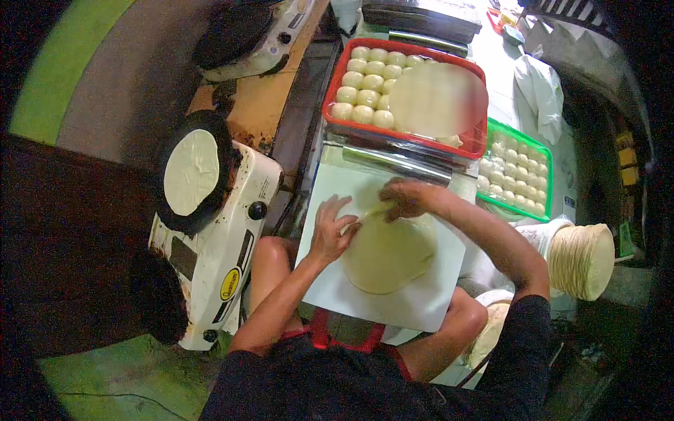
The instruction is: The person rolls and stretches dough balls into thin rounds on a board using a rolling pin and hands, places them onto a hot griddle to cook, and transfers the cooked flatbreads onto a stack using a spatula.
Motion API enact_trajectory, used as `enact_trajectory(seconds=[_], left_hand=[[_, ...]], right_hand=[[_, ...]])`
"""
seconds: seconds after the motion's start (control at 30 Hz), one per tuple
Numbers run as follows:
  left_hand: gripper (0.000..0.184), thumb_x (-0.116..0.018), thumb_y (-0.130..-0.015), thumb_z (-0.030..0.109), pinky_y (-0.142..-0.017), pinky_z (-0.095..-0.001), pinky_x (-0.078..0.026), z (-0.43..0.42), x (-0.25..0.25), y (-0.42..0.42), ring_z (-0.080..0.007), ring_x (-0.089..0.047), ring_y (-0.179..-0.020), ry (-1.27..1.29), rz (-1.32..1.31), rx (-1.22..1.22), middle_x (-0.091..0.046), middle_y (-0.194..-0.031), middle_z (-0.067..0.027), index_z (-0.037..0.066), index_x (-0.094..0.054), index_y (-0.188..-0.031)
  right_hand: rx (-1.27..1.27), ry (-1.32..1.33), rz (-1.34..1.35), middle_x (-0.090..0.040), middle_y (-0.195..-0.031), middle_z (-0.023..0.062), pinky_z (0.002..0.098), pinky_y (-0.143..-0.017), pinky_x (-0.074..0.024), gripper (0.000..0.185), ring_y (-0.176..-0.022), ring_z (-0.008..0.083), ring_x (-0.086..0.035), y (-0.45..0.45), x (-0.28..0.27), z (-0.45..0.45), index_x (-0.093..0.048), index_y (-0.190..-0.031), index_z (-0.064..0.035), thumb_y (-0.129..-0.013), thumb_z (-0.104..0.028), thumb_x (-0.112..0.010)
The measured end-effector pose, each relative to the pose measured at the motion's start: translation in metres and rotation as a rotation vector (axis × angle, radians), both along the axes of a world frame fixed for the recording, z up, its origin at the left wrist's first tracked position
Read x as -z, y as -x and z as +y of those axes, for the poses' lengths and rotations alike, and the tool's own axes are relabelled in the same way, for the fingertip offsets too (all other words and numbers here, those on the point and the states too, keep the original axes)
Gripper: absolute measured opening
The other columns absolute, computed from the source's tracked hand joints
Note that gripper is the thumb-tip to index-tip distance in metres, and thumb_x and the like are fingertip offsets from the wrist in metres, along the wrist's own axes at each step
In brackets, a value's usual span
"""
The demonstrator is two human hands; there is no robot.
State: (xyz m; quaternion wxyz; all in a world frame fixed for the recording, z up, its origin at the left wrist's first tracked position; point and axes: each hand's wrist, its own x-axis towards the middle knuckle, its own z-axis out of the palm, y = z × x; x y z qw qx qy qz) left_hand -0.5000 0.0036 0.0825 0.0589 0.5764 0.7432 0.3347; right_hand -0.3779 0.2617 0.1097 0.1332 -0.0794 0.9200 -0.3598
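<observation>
A thin round sheet of dough (390, 256) lies on the white board (326, 186) before me. My left hand (331, 230) is at its upper left edge, fingers apart, the thumb side touching the rim. At the top edge my right hand (406, 198) is closed, with its bent fingers pinching the dough. Just beyond the board lies a shiny metal roller (400, 165). Behind that stands a red tray (404, 135) of round dough balls (363, 97); a blurred pale oval hides its right part.
To the left, a white gas stove (217, 259) carries a dark pan (223, 168) with a flat dough round (191, 172). Another stove (277, 45) stands farther back. On the right are a green tray (519, 207) of dough balls and a stack of flat rounds (579, 261).
</observation>
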Motion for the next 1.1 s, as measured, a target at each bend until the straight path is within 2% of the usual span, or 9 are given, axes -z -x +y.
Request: enact_trajectory(seconds=[0.07,0.17,0.27,0.33,0.5,0.73,0.9,1.0,1.1], left_hand=[[0.022,-0.072,-0.089,0.019,-0.113,-0.0583,-0.029,-0.004,0.004,-0.010,-0.0422,-0.051,-0.129,-0.009,-0.095,0.026,-0.064,-0.126,-0.0170,0.009,-0.067,-0.108],[0.021,-0.058,-0.101,0.025,-0.098,-0.0486,-0.043,-0.005,-0.007,-0.041,-0.0353,-0.065,-0.099,0.019,-0.411,-0.124,-0.070,-0.099,-0.0154,0.005,-0.063,-0.105],[0.033,-0.047,-0.106,0.032,-0.072,-0.0363,-0.047,-0.007,0.008,-0.049,-0.0211,-0.058,-0.073,0.004,-0.547,-0.286,-0.063,-0.080,-0.0115,0.002,-0.060,-0.103],[0.034,-0.051,-0.104,0.036,-0.070,-0.0359,-0.048,-0.013,0.014,-0.050,-0.0187,-0.057,-0.076,0.195,-0.905,-0.340,-0.062,-0.085,-0.0092,0.004,-0.061,-0.100],[0.043,-0.045,-0.106,0.040,-0.071,-0.0333,-0.047,-0.051,-0.050,-0.068,-0.0141,-0.054,-0.074,0.477,-1.397,-0.136,-0.059,-0.078,-0.0040,0.001,-0.062,-0.096],[0.045,-0.052,-0.102,0.044,-0.078,-0.0326,-0.050,-0.184,-0.091,-0.026,-0.0133,-0.059,-0.084,0.293,-1.038,0.057,-0.066,-0.089,-0.0066,0.003,-0.069,-0.097],[0.037,-0.074,-0.092,0.036,-0.086,-0.0296,-0.049,-0.352,-0.206,0.063,-0.0117,-0.059,-0.091,0.159,-1.199,-0.380,-0.067,-0.099,-0.0020,0.006,-0.066,-0.111],[0.027,-0.073,-0.093,0.027,-0.066,-0.0278,-0.050,-0.449,-0.273,0.123,-0.0076,-0.058,-0.079,0.125,-1.080,-0.609,-0.069,-0.094,-0.0010,0.007,-0.067,-0.111],[0.027,-0.070,-0.093,0.021,-0.072,-0.0271,-0.052,-0.527,-0.330,0.167,-0.0098,-0.063,-0.078,-0.009,-0.739,-0.776,-0.070,-0.094,-0.0016,0.005,-0.066,-0.114]], right_hand=[[-0.355,-0.219,-0.210,-0.069,-0.101,0.0172,0.0450,-0.084,-0.0512,0.049,-0.097,0.0329,-0.066,0.020,0.001,0.018,-0.066,-0.101,-0.0022,-0.081,-0.045,-0.079],[-0.167,0.625,-0.581,-0.070,-0.107,0.0131,0.0417,-0.088,-0.0493,0.057,-0.099,0.0264,-0.065,0.008,-0.007,0.028,-0.066,-0.111,-0.0011,-0.079,-0.046,-0.080],[0.059,0.661,-0.500,-0.053,-0.141,0.0153,0.0389,-0.110,-0.0354,0.076,-0.131,0.0252,-0.047,-0.028,0.005,0.014,-0.048,-0.141,-0.0033,-0.081,-0.040,-0.077],[-0.025,0.603,-0.521,-0.032,-0.159,0.0166,0.0411,-0.122,-0.0202,0.090,-0.149,0.0261,-0.025,-0.035,-0.046,0.000,-0.029,-0.155,-0.0069,-0.083,-0.035,-0.075],[-0.069,0.594,-0.559,-0.033,-0.160,0.0137,0.0412,-0.122,-0.0216,0.083,-0.148,0.0260,-0.028,-0.053,-0.092,-0.051,-0.030,-0.156,-0.0090,-0.087,-0.021,-0.073],[-0.249,0.482,-0.618,-0.039,-0.157,0.0126,0.0413,-0.119,-0.0272,0.074,-0.142,0.0232,-0.036,0.030,-0.224,-0.172,-0.035,-0.155,-0.0101,-0.091,-0.020,-0.071],[-0.518,0.331,-0.392,-0.047,-0.150,0.0162,0.0406,-0.118,-0.0296,0.071,-0.138,0.0286,-0.043,0.170,-0.230,-0.305,-0.040,-0.151,-0.0082,-0.089,-0.021,-0.072],[-0.603,0.236,-0.132,-0.052,-0.146,0.0186,0.0404,-0.115,-0.0343,0.070,-0.136,0.0325,-0.046,0.261,-0.264,-0.392,-0.046,-0.146,-0.0034,-0.085,-0.021,-0.073],[-0.604,0.291,0.004,-0.059,-0.139,0.0138,0.0353,-0.107,-0.0417,0.064,-0.125,0.0228,-0.055,0.328,-0.295,-0.471,-0.046,-0.147,-0.0025,-0.087,-0.011,-0.070]])
